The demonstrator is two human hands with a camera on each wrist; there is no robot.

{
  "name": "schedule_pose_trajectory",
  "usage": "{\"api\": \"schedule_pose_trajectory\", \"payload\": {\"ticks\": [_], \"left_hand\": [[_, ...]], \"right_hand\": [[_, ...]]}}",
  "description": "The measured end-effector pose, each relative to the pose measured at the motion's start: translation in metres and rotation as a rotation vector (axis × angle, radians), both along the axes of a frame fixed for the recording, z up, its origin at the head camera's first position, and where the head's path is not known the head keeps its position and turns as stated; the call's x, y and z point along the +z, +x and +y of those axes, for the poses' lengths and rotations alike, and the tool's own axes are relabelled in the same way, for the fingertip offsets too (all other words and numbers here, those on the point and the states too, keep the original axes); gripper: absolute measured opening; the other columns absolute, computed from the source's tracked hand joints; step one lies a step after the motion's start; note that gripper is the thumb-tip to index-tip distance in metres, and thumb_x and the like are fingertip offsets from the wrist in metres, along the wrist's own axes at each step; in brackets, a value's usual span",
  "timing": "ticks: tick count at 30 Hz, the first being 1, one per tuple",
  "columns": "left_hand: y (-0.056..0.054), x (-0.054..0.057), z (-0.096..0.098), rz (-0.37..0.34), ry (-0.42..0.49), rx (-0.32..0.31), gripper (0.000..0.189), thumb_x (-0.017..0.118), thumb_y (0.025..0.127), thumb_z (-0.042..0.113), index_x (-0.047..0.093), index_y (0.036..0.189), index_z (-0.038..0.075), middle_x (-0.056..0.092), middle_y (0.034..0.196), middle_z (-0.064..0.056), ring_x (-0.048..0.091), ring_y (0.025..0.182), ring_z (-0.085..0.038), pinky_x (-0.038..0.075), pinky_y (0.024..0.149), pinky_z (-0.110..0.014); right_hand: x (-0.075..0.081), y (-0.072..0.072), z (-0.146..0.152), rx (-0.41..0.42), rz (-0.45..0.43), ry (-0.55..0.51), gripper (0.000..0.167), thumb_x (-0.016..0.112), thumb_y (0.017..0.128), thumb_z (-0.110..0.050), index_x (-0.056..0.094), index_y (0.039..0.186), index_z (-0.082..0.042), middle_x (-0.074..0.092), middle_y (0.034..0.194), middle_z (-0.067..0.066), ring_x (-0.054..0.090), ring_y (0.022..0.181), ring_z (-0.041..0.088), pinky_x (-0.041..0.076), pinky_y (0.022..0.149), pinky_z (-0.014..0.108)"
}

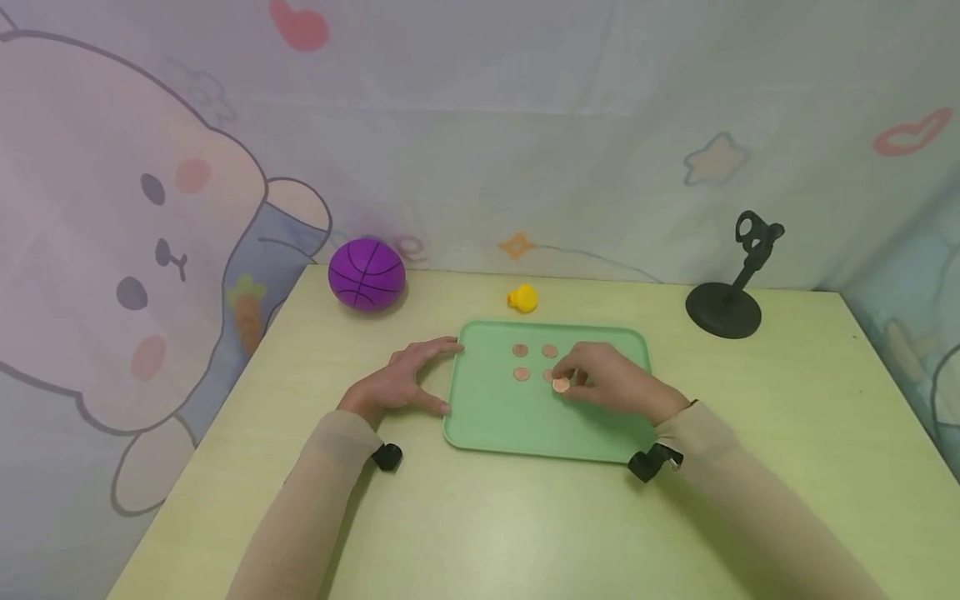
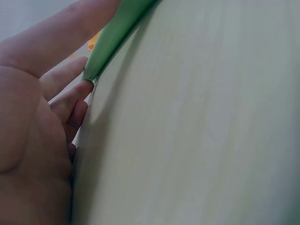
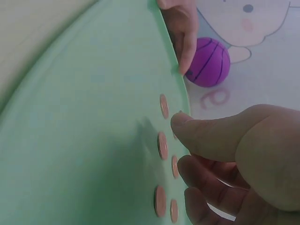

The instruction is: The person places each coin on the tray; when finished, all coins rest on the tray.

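Copper-coloured coins (image 1: 521,374) lie in rows on a green tray (image 1: 495,425). My right hand (image 1: 615,382) is over the tray's right half, pinching another copper coin (image 1: 561,384) between thumb and fingers. That pinched coin overlaps one lying coin in the head view. From the right wrist, more coins (image 3: 160,201) show below the fingers, hidden by the hand in the head view; the pinched coin is mostly behind the thumb. My left hand (image 1: 397,381) rests at the tray's left side, thumb and fingers spread and touching its rim (image 2: 105,51).
A purple ball (image 1: 367,275) with black lines sits at the table's back left. Behind the tray is a small yellow toy (image 1: 523,298). At the back right stands a black stand (image 1: 723,310) with a round base. A printed cloth (image 1: 525,167) hangs along the table's far edge.
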State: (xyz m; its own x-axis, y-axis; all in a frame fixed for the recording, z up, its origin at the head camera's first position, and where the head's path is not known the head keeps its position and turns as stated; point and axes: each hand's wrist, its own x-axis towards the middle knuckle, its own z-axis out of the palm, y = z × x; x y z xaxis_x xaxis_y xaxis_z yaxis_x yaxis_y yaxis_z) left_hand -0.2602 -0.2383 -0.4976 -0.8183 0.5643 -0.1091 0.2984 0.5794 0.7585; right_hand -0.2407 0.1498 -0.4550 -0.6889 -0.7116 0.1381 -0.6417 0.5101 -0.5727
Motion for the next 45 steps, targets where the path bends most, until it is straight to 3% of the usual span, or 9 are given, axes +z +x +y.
{"api": "schedule_pose_trajectory", "payload": {"ticks": [5,8,10,16,22,45], "left_hand": [[0.001,0.000,0.001,-0.015,0.015,0.004,0.099,0.097,0.072,0.033,0.048,0.158,0.030,0.028,0.173,0.002,0.020,0.157,-0.031,0.007,0.123,-0.062],[0.002,0.001,0.001,-0.020,0.016,0.007,0.099,0.097,0.072,0.033,0.048,0.157,0.030,0.028,0.172,0.002,0.019,0.157,-0.031,0.007,0.123,-0.062],[0.002,0.001,0.001,-0.022,0.014,0.007,0.099,0.097,0.072,0.033,0.048,0.157,0.030,0.028,0.172,0.002,0.019,0.157,-0.031,0.007,0.123,-0.063],[0.003,0.002,0.000,-0.023,0.008,0.014,0.099,0.097,0.072,0.034,0.048,0.157,0.032,0.028,0.172,0.003,0.020,0.156,-0.032,0.009,0.123,-0.063],[0.002,0.000,0.000,-0.010,0.007,0.006,0.099,0.097,0.072,0.035,0.048,0.157,0.031,0.029,0.172,0.003,0.020,0.157,-0.031,0.008,0.123,-0.062],[0.002,0.002,0.000,0.002,0.000,0.002,0.099,0.097,0.072,0.035,0.048,0.158,0.029,0.030,0.172,0.002,0.023,0.156,-0.033,0.007,0.123,-0.062]], "right_hand": [[-0.004,0.000,-0.019,0.015,0.051,0.053,0.007,0.078,0.095,-0.009,0.077,0.091,-0.015,0.068,0.087,-0.008,0.056,0.074,0.012,0.052,0.075,0.031],[-0.006,0.001,-0.029,0.024,0.050,0.073,0.012,0.077,0.095,-0.009,0.074,0.086,-0.016,0.065,0.081,-0.010,0.051,0.066,0.007,0.051,0.083,0.036],[-0.007,0.002,-0.034,0.016,0.043,0.086,0.013,0.077,0.095,-0.009,0.073,0.086,-0.017,0.065,0.080,-0.012,0.050,0.063,0.004,0.050,0.086,0.038],[-0.007,0.008,-0.045,-0.010,0.018,0.109,0.014,0.078,0.094,-0.008,0.071,0.085,-0.016,0.065,0.081,-0.010,0.052,0.071,0.007,0.047,0.068,0.028],[-0.008,0.011,-0.051,-0.031,0.029,0.129,0.013,0.079,0.093,-0.007,0.072,0.086,-0.016,0.071,0.086,-0.008,0.050,0.070,0.007,0.045,0.065,0.024],[-0.014,0.009,-0.055,-0.045,0.022,0.095,0.005,0.080,0.095,-0.016,0.076,0.092,-0.014,0.076,0.092,-0.004,0.051,0.064,0.004,0.052,0.076,0.029]]}}
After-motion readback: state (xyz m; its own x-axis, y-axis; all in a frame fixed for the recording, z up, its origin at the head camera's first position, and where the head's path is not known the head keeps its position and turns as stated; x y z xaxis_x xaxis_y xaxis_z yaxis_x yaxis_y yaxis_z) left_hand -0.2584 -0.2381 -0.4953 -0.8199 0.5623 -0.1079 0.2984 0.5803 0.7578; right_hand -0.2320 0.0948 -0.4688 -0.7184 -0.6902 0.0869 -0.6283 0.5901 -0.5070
